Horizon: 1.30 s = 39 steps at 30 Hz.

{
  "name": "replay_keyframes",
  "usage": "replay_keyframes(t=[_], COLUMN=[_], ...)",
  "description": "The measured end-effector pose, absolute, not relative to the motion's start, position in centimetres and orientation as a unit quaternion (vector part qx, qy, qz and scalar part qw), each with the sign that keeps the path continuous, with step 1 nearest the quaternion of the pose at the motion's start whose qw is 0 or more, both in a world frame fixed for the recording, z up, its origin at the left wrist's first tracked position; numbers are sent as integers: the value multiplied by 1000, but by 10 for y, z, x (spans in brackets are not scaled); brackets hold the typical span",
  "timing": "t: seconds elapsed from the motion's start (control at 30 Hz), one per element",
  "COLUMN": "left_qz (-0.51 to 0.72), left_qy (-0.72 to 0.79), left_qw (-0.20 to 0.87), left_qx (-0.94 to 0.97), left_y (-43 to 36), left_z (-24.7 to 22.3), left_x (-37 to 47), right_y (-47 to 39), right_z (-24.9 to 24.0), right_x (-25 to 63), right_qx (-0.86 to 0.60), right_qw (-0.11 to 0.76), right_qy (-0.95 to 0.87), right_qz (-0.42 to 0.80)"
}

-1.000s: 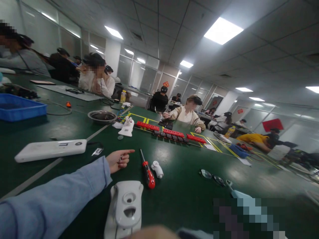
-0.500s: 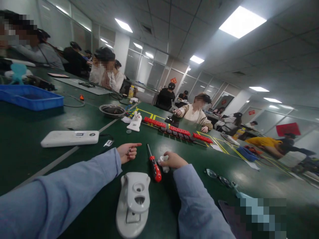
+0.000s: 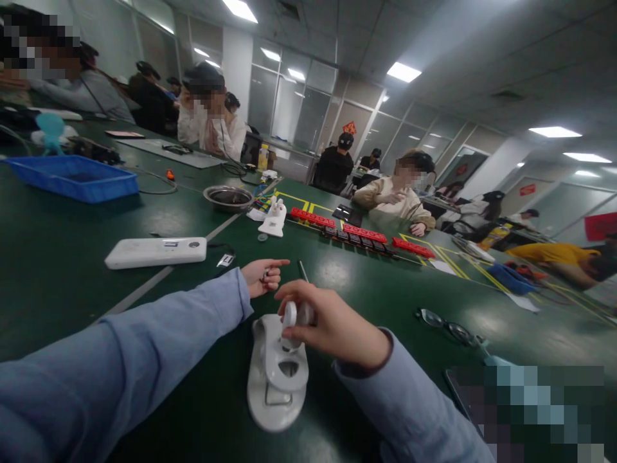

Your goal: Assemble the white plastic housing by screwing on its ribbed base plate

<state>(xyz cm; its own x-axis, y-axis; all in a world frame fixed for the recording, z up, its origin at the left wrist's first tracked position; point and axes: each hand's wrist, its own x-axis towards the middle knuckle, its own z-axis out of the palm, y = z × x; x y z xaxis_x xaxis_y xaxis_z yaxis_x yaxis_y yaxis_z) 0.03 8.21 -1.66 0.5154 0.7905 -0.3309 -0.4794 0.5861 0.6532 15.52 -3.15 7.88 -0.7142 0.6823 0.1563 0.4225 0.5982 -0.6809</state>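
Right hand (image 3: 332, 325) pinches white part (image 3: 290, 316) over casing (image 3: 278, 373), carried from screwdriver (image 3: 303, 271) | left hand (image 3: 264, 277) loosely curled, unmoved | green table (image 3: 72, 238), busy workroom

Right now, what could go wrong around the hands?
1. The right hand pinches a small white part over the white housing; it could slip.
2. The screwdriver lies mostly hidden behind that hand and might get knocked.
3. The left hand seems to hold something tiny, easily dropped on the table.
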Motion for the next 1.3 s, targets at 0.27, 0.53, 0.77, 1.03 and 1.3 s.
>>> replay_keyframes(t=[0.27, 0.53, 0.77, 1.03, 1.3], left_qz=[392, 402, 418, 429, 438], left_qy=[324, 336, 338, 334, 344], left_qw=[816, 804, 791, 778, 764], left_qx=[275, 282, 293, 316, 326], left_y=[75, 70, 72, 69, 64], left_z=[-14, -11, -18, -20, -18], left_x=[1, 3, 3, 4, 4], right_y=[-36, -47, -40, -37, -43], right_z=[76, 66, 68, 23, 21], right_x=[148, 145, 153, 127, 121], right_qx=[-329, -349, -260, -320, -334], right_qw=[104, 144, 278, 408, 451], right_qy=[-910, -897, -873, -648, -624], right_qz=[231, 228, 305, 558, 545])
